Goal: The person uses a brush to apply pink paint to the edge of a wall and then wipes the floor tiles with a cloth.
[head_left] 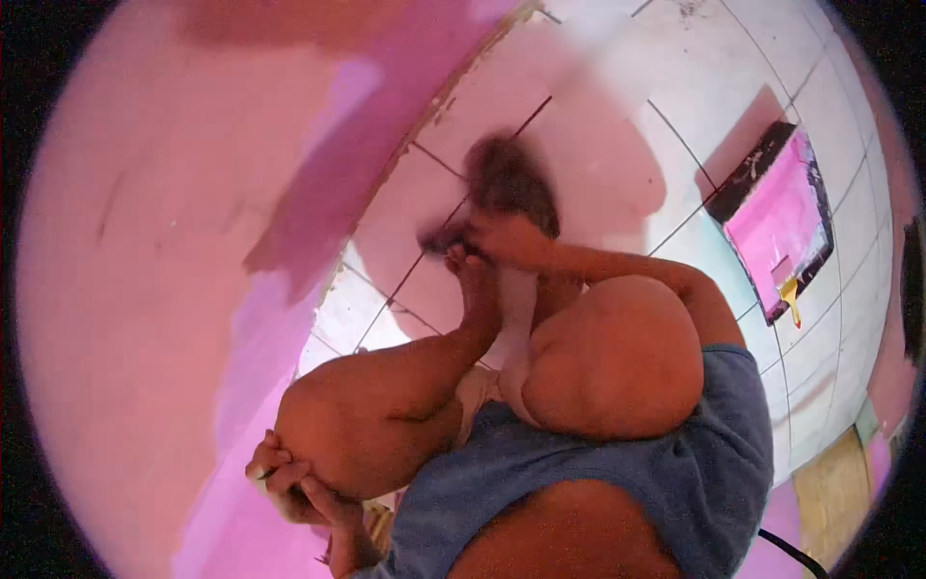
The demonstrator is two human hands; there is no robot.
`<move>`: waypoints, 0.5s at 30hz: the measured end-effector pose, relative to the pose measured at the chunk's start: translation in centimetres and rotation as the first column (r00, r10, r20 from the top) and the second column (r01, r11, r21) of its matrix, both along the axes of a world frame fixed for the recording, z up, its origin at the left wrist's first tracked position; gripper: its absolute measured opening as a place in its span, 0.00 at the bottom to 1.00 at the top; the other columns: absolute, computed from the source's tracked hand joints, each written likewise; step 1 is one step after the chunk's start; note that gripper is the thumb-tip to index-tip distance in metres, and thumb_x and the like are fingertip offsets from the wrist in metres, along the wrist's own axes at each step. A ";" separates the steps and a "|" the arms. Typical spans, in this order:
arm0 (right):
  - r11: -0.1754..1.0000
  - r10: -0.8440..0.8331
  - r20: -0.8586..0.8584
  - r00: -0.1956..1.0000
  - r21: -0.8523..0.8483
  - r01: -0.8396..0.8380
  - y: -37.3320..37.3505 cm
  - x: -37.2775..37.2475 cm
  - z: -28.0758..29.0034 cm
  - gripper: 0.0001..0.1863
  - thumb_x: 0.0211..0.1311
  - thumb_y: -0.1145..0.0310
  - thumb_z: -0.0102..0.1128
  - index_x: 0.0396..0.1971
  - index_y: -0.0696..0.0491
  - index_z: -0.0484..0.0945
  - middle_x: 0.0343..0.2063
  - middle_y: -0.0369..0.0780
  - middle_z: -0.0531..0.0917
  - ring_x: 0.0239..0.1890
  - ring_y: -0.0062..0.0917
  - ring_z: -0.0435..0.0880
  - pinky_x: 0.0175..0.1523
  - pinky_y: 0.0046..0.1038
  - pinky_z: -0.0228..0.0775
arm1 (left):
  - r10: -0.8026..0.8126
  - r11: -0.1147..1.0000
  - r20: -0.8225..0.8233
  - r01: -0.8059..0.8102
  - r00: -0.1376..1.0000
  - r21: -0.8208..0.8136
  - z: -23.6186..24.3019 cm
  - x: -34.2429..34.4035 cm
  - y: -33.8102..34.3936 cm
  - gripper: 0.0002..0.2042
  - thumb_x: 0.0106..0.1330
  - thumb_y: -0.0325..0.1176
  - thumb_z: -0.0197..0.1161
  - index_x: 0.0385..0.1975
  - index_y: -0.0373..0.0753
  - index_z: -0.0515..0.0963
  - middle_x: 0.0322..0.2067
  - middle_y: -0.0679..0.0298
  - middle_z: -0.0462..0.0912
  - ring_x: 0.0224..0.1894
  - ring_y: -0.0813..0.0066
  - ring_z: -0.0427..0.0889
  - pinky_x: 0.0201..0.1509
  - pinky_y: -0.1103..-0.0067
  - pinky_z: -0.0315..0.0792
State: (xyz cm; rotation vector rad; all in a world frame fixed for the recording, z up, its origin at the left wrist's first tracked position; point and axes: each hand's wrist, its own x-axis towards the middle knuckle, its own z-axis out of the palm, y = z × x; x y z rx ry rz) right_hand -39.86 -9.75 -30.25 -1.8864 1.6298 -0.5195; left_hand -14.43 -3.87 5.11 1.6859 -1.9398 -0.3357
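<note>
My right hand (pixel 511 241) reaches down in front of my bent knees, close to the floor and beside my bare foot (pixel 467 262). Its fingers close on a dark, soft-looking thing (pixel 506 179), perhaps a cloth, smeared by motion. A smaller dark patch lies just left of the hand, too blurred to name. Out at the lower left, my left hand (pixel 301 487) is beside my left knee with curled fingers. Something pale shows at those fingers, but I cannot make out what it is.
A dark-edged tray (pixel 776 207) of pink paint sits on the white floor tiles (pixel 666 154) to the right. A yellow-handled paintbrush (pixel 790 297) rests on its near edge. Along the left runs a pink-painted wall (pixel 174 251) with a rough bottom edge. A black cable (pixel 796 550) curves at the lower right.
</note>
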 end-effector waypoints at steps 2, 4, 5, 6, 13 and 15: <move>0.999 0.039 0.081 0.996 0.033 -0.042 3.8 1.7 -2.4 0.15 0.57 0.62 0.52 0.42 0.51 0.77 0.43 0.44 0.76 0.46 0.34 0.77 0.38 0.38 0.76 | -0.030 0.999 -0.029 0.030 0.999 0.031 -0.4 -0.2 -0.6 0.12 0.63 0.42 0.57 0.28 0.39 0.74 0.37 0.56 0.72 0.46 0.58 0.72 0.55 0.61 0.65; 0.992 0.008 0.068 0.998 0.128 -0.016 2.0 -1.2 -3.3 0.16 0.55 0.62 0.54 0.44 0.47 0.76 0.43 0.41 0.75 0.46 0.32 0.77 0.37 0.37 0.76 | -0.029 0.998 -0.027 0.030 0.999 0.063 -0.3 -0.2 -0.7 0.12 0.63 0.42 0.57 0.28 0.39 0.74 0.38 0.55 0.71 0.46 0.58 0.72 0.57 0.59 0.64; 0.977 0.001 0.049 0.999 0.214 -0.012 0.3 -3.3 -3.4 0.17 0.53 0.63 0.57 0.45 0.44 0.76 0.42 0.40 0.74 0.44 0.32 0.78 0.35 0.36 0.76 | -0.037 0.996 -0.024 0.039 0.999 0.079 -0.3 -0.3 -1.0 0.12 0.63 0.42 0.57 0.28 0.39 0.73 0.38 0.55 0.71 0.47 0.57 0.71 0.58 0.59 0.63; 0.988 0.017 -0.116 0.993 -0.153 -0.035 -2.1 -6.2 -2.8 0.18 0.51 0.63 0.59 0.45 0.43 0.77 0.40 0.39 0.74 0.40 0.31 0.79 0.32 0.35 0.76 | -0.040 0.995 -0.027 0.042 0.999 0.087 -0.2 -0.5 -1.2 0.12 0.63 0.42 0.57 0.28 0.40 0.73 0.38 0.55 0.70 0.47 0.57 0.71 0.58 0.58 0.62; 0.869 -0.463 -0.310 0.830 -0.344 0.356 -8.6 -23.0 -4.1 0.20 0.53 0.69 0.57 0.48 0.41 0.77 0.39 0.39 0.77 0.36 0.37 0.80 0.37 0.37 0.74 | -0.170 0.968 -0.055 0.178 0.984 0.179 -0.4 -1.6 -3.9 0.11 0.62 0.42 0.57 0.26 0.41 0.71 0.39 0.56 0.68 0.50 0.56 0.69 0.63 0.55 0.58; 0.819 -0.518 -0.161 0.840 -0.377 0.433 -8.3 -22.4 1.5 0.19 0.52 0.70 0.57 0.48 0.43 0.77 0.36 0.39 0.79 0.36 0.39 0.79 0.40 0.37 0.73 | -0.139 0.975 -0.160 0.163 0.977 0.150 -1.0 -1.0 -3.3 0.11 0.62 0.41 0.59 0.24 0.42 0.70 0.37 0.60 0.65 0.50 0.58 0.69 0.63 0.55 0.58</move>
